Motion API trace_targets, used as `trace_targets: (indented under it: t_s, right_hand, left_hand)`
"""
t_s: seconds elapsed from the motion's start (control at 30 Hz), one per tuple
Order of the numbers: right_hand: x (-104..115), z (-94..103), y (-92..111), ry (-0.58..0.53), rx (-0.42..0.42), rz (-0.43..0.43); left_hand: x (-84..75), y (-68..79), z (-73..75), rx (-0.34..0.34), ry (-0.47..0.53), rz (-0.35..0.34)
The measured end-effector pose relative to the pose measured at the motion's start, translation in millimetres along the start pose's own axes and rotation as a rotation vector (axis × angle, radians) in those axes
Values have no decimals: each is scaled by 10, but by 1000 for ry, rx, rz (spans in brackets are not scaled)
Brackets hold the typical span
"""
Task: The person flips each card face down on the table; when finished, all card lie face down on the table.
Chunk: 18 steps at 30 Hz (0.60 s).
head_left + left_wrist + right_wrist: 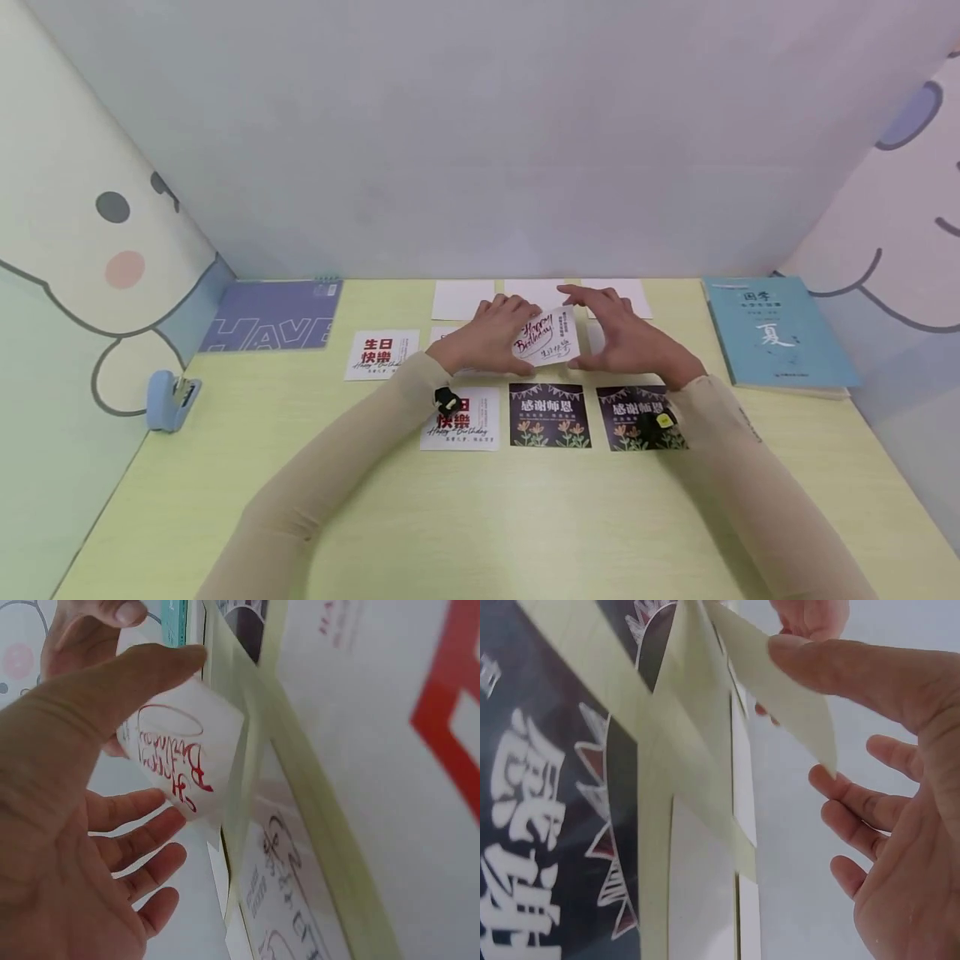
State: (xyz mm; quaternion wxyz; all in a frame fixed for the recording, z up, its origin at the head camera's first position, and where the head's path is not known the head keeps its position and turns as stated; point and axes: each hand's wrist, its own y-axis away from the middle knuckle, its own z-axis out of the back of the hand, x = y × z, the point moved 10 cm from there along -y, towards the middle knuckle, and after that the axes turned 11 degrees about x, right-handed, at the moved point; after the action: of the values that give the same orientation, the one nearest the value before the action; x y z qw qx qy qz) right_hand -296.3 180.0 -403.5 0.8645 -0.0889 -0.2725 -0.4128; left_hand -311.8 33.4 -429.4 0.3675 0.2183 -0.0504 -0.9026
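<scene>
A white card (546, 336) with handwritten red "Happy Birthday" lettering is held tilted above the table, between both hands. My left hand (491, 335) grips its left side, thumb at the near edge and fingers at the far one. On the other side, my right hand (626, 337) pinches it; in the right wrist view thumb and index finger meet the card's plain back (791, 694). Just nearer to me lie a white card with red characters (468, 417) and two dark flowered cards (551, 415). Cards in the row beneath my hands are partly hidden.
Blank white cards (463, 298) line the back of the table (480, 525), against the wall. Another red-lettered card (382, 355) lies left. Farther left are a purple "HAVE" folder (273, 315) and a small light blue stapler-like tool (168, 402). A blue book (780, 333) lies right.
</scene>
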Motion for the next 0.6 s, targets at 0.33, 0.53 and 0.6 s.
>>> trace_targets:
  t_s: [0.33, 0.53, 0.6]
  right_hand:
    - [38, 203, 125, -178, -130, 135]
    - [24, 112, 134, -266, -98, 126]
    - [24, 55, 119, -284, -75, 121]
  left_hand:
    - [-163, -10, 185, -176, 299, -183]
    - [-238, 56, 295, -282, 403, -305]
    - [-264, 79, 341, -325, 416, -330]
